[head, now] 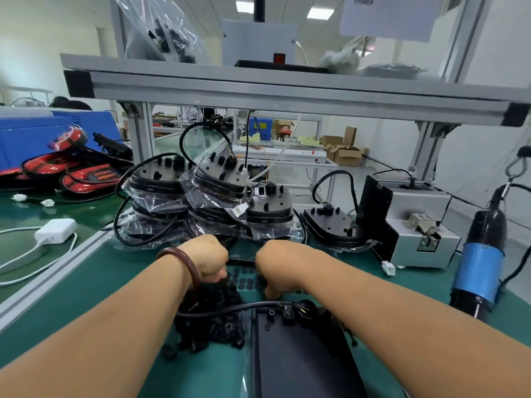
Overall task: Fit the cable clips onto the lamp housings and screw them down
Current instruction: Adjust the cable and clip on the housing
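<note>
Two bare forearms reach forward over a green counter (138,268) on an assembly line, both wrists bent sharply down. The left hand (208,261), a brown bangle (184,268) on its wrist, is knuckles-up with its fingers curled under, at the far edge of a heap of small black cable clips (212,314). The right hand (275,272) is turned down the same way just beside it, fingertips near the counter. The fingers of both hands are hidden, so it cannot be told whether either one grasps anything. A dark lamp housing (298,360) lies face down nearest the camera, between the forearms and touching the heap, with its black cable (230,309) looping left across the clips. Just beyond the hands stands a stack of bagged lamp housings (201,191), cables arching above them. A sheet of paper (390,15) hanging from the frame and white marks on a blue crate (26,136) are too blurred to read. An aluminium shelf beam (287,90) spans the station above the stack. An aluminium rail (54,272) runs diagonally along the counter's left edge, with bare green surface between it and the left forearm. Beyond the rail lie a white charger (56,229) and red lamps (89,175). To the right, a grey box (425,254) sits near the stack, and a blue-banded screwdriver (479,271) hangs at the counter's right side, well apart from the right hand.
</note>
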The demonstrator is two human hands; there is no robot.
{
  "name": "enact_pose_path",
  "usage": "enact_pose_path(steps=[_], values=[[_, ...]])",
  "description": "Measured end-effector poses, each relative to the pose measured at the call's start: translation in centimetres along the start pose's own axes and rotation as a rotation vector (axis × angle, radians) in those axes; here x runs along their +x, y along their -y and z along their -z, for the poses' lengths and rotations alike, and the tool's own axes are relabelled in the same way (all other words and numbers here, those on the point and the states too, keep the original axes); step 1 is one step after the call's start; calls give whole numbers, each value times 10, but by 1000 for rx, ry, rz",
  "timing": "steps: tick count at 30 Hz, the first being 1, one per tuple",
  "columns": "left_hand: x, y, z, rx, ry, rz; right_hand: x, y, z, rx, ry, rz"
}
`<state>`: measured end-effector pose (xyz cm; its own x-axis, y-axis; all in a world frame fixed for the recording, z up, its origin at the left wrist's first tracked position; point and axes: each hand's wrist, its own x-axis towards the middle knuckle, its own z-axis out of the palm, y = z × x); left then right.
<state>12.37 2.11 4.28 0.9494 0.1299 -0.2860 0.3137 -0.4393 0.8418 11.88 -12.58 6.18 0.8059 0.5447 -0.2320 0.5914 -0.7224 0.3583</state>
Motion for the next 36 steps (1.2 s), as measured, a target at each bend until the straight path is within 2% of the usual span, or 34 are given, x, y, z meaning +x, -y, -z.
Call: enact_pose_path(steps=[3, 6, 10, 16, 21, 25, 29, 33, 36], values=[[12, 6, 1, 66, -45, -25, 3, 2, -4, -8, -69, 17], [7, 3, -2, -38, 51, 48, 4, 1, -12, 27, -174, -9], [0, 2, -3, -170, 194, 100, 0, -10, -23, 195, -255, -86], [-8, 14, -7, -265, 240, -18, -10, -17, -34, 342, -295, -111], [-11, 26, -10, -311, 177, -146, -15, -17, -30, 438, -248, -95], [-14, 29, -11, -488, 230, -138, -11, -17, -21, 744, -353, -85], [-14, 31, -12, -584, 246, -172, -7, -11, -22, 796, -409, -108], [-16, 30, -9, -666, 328, -244, -11, -12, -26, 953, -465, -108], [-16, 28, -10, -669, 340, -295, -15, -10, -27, 927, -517, -84]])
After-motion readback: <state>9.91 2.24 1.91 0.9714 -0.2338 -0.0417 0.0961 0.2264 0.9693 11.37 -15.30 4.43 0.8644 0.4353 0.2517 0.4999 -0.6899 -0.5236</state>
